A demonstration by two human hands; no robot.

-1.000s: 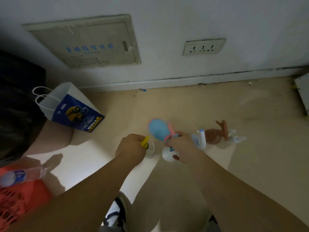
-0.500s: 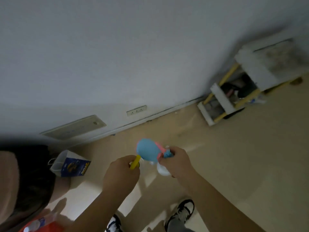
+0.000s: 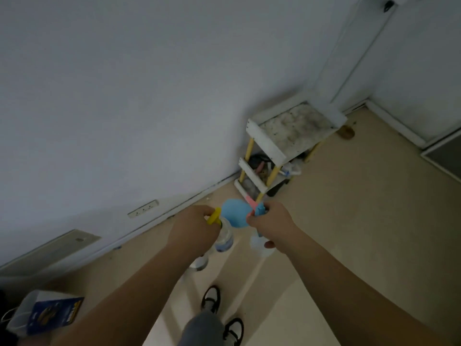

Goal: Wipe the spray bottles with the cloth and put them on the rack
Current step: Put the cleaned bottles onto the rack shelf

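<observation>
We see open floor (image 3: 349, 221) between the hands and the rack (image 3: 279, 148), which stands against the wall (image 3: 149, 96). The rack's top shelf (image 3: 296, 123) is bare and open from above; its lower shelves hold clutter. Both hands, left (image 3: 194, 228) and right (image 3: 272, 221), are full. A bag (image 3: 47, 313) sits far left.

The left hand (image 3: 193, 227) is gripping a clear spray bottle (image 3: 222, 239) by its yellow nozzle (image 3: 214, 216), the bottle hanging below the fist. The right hand (image 3: 270, 224) is closing around a blue bottle (image 3: 234, 216) with a pink trigger (image 3: 250, 202), a pale bottle (image 3: 257, 242) hanging beneath it. Beyond them, a white rack (image 3: 279, 146) with yellow posts is standing against the wall, its lower shelves cluttered. A blue paper bag (image 3: 50, 313) is sitting on the floor at lower left.
</observation>
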